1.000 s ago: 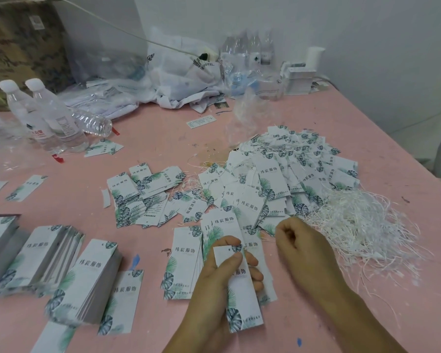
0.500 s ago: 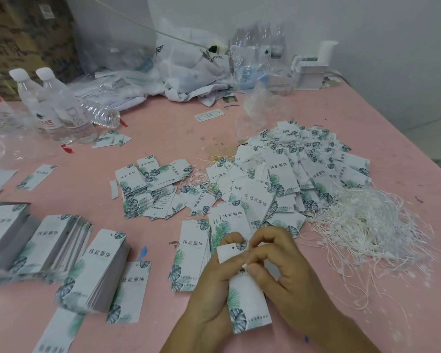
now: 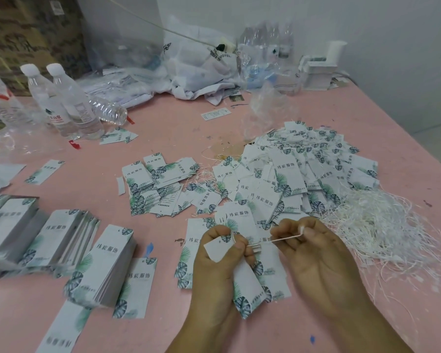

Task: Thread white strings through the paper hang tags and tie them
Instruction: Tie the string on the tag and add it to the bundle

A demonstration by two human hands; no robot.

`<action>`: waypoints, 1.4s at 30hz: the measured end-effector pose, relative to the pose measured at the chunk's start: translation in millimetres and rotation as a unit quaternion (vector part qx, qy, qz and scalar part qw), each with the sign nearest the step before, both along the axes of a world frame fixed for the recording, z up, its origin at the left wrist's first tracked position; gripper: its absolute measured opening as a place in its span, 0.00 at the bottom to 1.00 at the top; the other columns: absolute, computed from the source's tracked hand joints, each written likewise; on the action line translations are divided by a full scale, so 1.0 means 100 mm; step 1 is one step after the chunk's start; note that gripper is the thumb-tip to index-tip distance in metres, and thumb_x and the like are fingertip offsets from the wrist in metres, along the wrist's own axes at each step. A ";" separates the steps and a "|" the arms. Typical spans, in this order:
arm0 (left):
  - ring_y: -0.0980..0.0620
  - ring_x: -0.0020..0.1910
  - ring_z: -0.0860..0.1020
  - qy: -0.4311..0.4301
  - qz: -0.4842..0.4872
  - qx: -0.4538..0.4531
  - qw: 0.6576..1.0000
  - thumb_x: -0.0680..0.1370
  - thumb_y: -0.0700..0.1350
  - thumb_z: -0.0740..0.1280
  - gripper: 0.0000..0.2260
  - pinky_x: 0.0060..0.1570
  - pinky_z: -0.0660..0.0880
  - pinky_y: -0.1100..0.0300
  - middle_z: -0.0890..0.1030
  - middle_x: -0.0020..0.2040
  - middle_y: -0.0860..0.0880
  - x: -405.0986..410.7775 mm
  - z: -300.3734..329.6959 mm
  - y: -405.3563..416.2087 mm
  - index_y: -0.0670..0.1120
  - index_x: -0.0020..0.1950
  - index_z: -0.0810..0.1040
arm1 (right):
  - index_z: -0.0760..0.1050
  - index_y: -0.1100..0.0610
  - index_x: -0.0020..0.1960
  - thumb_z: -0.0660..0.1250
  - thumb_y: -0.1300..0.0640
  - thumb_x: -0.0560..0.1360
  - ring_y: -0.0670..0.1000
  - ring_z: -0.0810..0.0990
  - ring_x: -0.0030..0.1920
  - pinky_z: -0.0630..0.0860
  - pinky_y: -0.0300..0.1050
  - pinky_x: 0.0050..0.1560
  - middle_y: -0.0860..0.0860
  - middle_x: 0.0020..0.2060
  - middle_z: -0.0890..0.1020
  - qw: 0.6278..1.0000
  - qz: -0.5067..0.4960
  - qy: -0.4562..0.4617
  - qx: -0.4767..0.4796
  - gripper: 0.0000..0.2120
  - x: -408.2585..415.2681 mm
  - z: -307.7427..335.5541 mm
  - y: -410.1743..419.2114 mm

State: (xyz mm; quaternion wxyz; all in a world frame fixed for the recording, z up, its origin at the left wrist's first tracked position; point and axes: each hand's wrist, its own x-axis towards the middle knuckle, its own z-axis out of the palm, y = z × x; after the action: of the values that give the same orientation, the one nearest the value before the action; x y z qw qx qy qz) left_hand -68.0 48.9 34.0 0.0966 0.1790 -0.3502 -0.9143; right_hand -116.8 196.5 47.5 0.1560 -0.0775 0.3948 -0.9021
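Left hand [image 3: 220,266]: it was closed around a paper tag [image 3: 242,289], thumb pressed on the tag's top near the hole.
Right hand [image 3: 321,258]: its fingers pinched one white string [image 3: 278,239].
String: it ran tight from the right hand's pinch across to the top of the tag in the left hand.
Loose strings [image 3: 377,225]: a messy pile lay just right of the right hand.
Big tag heap [image 3: 303,174]: it sat past both hands, farther away.
Neat tag stacks [image 3: 107,266]: they sat left of the left hand on the pink table [image 3: 178,123].
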 end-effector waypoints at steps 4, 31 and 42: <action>0.47 0.32 0.79 0.009 0.021 -0.023 0.999 0.67 0.32 0.76 0.15 0.34 0.79 0.56 0.81 0.38 0.41 0.01 0.02 -0.01 0.46 0.48 0.77 | 0.75 0.55 0.38 0.60 0.59 0.75 0.51 0.80 0.37 0.81 0.45 0.44 0.51 0.30 0.74 0.993 -0.025 -0.096 -0.069 0.09 -0.03 0.02 0.01; 0.49 0.36 0.82 0.015 -0.045 -0.186 0.981 0.67 0.35 0.72 0.15 0.35 0.80 0.57 0.84 0.40 0.45 0.08 0.02 0.06 0.52 0.49 0.81 | 0.83 0.46 0.43 0.71 0.51 0.67 0.44 0.66 0.28 0.68 0.37 0.31 0.49 0.34 0.77 0.888 -0.016 0.201 0.414 0.05 0.14 -0.05 -0.05; 0.47 0.38 0.83 -0.019 -0.077 -0.208 0.975 0.70 0.44 0.70 0.09 0.37 0.79 0.54 0.85 0.43 0.42 0.08 0.01 0.07 0.55 0.48 0.81 | 0.79 0.46 0.39 0.71 0.57 0.69 0.46 0.66 0.27 0.67 0.33 0.32 0.46 0.38 0.78 0.850 -0.082 0.258 0.452 0.06 0.17 -0.08 -0.07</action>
State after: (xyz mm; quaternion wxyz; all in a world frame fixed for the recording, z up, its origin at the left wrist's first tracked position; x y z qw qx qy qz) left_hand -59.6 56.2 35.1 0.0548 0.1446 -0.5474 -0.8224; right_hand -99.8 189.4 39.9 -0.0086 -0.1958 0.7902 -0.5807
